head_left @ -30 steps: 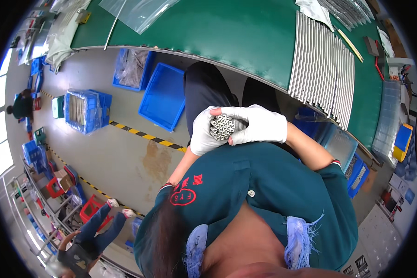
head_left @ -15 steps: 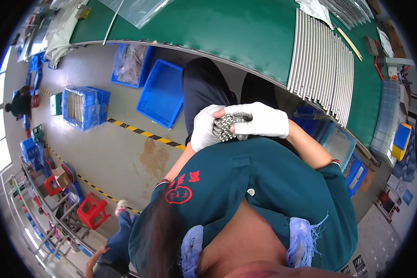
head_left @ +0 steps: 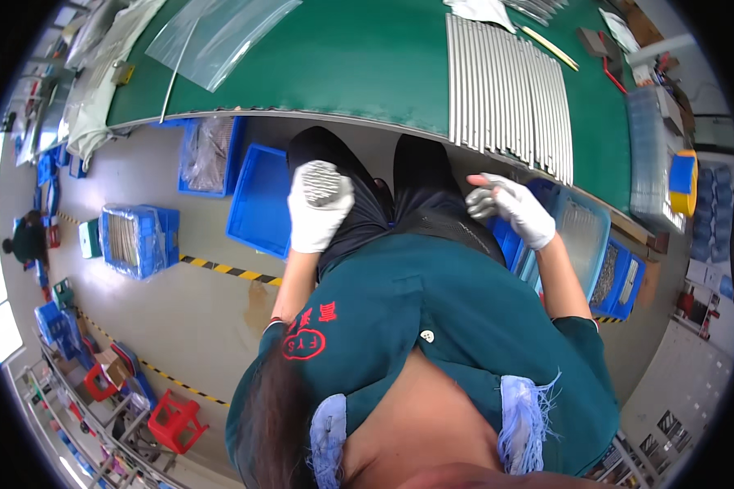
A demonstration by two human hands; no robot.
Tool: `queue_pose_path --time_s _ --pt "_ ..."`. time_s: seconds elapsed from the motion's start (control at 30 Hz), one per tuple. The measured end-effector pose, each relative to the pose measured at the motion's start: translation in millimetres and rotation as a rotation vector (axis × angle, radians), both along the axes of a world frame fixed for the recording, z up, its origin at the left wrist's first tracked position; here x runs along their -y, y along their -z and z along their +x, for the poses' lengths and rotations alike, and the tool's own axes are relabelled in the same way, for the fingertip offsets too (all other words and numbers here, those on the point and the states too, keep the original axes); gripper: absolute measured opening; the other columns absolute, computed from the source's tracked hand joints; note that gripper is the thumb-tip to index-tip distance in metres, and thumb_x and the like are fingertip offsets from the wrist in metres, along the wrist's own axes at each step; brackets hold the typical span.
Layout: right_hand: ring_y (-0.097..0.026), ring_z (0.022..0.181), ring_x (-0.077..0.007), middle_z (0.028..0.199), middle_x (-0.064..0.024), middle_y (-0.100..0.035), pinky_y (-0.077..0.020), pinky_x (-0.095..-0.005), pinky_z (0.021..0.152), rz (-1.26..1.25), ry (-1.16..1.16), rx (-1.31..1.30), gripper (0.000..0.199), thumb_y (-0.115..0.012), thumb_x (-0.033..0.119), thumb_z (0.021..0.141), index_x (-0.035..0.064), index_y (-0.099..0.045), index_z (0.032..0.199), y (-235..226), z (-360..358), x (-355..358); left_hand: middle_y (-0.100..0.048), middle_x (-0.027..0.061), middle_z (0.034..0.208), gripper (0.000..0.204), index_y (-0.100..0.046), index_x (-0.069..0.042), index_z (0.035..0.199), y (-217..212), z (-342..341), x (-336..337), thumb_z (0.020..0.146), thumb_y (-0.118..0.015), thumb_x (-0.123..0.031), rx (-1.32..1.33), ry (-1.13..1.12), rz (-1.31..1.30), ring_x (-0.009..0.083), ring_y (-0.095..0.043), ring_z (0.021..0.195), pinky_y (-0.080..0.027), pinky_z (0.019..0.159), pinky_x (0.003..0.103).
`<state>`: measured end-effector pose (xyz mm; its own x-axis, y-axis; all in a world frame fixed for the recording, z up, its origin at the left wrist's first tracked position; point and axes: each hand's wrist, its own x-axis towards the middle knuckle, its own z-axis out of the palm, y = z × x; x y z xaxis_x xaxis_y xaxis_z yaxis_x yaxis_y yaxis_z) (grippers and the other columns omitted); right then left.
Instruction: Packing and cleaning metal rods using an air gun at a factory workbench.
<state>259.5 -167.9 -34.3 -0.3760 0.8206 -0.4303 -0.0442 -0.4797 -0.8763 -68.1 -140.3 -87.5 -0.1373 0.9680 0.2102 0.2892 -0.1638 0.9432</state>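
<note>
Below the green table's (head_left: 367, 73) edge, left hand (head_left: 318, 208), white-gloved, is wrapped tight around a bundle of metal rods (head_left: 321, 181), ends up, at ten o'clock from the lap. Right hand (head_left: 514, 208), at two o'clock, fingers loosely spread, holds nothing, above a blue bin (head_left: 583, 236).

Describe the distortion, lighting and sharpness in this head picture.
Head view: strong fisheye, the green table edge bows and a black rim rings the frame; bright windows blow out at far left; even light elsewhere; the left hand and its bundle of metal rods look sharp; the right hand is slightly blurred.
</note>
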Motion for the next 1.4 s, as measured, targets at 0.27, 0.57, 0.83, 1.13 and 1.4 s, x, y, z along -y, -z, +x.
queue_pose_path --time_s 0.27,0.57,0.83,1.13,1.4 --pt "-0.062 0.093 -0.0173 0.105 -0.0096 -0.064 -0.049 -0.03 0.084 -0.087 0.135 0.134 0.052 -0.056 0.042 0.092 -0.0003 -0.053 0.121 7 32 63 -0.06 0.0054 0.075 0.02 -0.052 -0.002 0.099 0 -42 -12 0.083 -0.06 0.006 0.315 0.155 -0.061 0.0148 -0.064 0.067 -0.052 0.065 0.027" --pt "-0.059 0.094 -0.0116 0.107 -0.0035 -0.063 -0.0462 -0.027 0.082 -0.227 0.318 0.278 0.043 -0.055 0.039 0.093 0.0071 -0.056 0.121 67 36 95 -0.06 0.0049 0.076 0.027 -0.053 -0.002 0.102 -3 -24 0 0.079 -0.065 0.006 0.427 0.207 -0.048 0.0143 -0.063 0.067 -0.052 0.066 0.027" --pt "-0.056 0.099 -0.0154 0.114 -0.0034 -0.063 -0.0431 -0.0307 0.084 -0.151 0.253 0.461 0.042 -0.054 0.039 0.091 0.0087 -0.062 0.12 124 47 111 -0.059 0.0013 0.083 0.026 -0.058 -0.004 0.093 9 -7 -4 0.071 -0.071 0.003 0.238 0.282 0.087 0.0102 -0.057 0.076 -0.048 0.071 0.025" --pt "-0.051 0.066 -0.0097 0.08 -0.0006 -0.061 -0.0419 -0.0274 0.06 -0.151 0.181 0.658 0.032 -0.053 0.034 0.092 0.0074 -0.067 0.103 136 51 88 -0.057 0.0004 0.08 0.026 -0.056 -0.005 0.093 -9 3 17 0.073 -0.071 0.001 0.116 0.279 0.177 0.0084 -0.055 0.073 -0.047 0.068 0.024" --pt "-0.061 0.105 -0.0201 0.116 -0.0128 -0.064 -0.0473 -0.0296 0.092 0.183 -0.17 0.352 0.045 -0.055 0.031 0.093 -0.0015 -0.056 0.123 -41 18 36 -0.061 0.0003 0.084 0.034 -0.056 -0.005 0.099 -17 11 20 0.071 -0.072 0.004 0.222 0.333 0.061 0.0068 -0.058 0.075 -0.049 0.071 0.023"
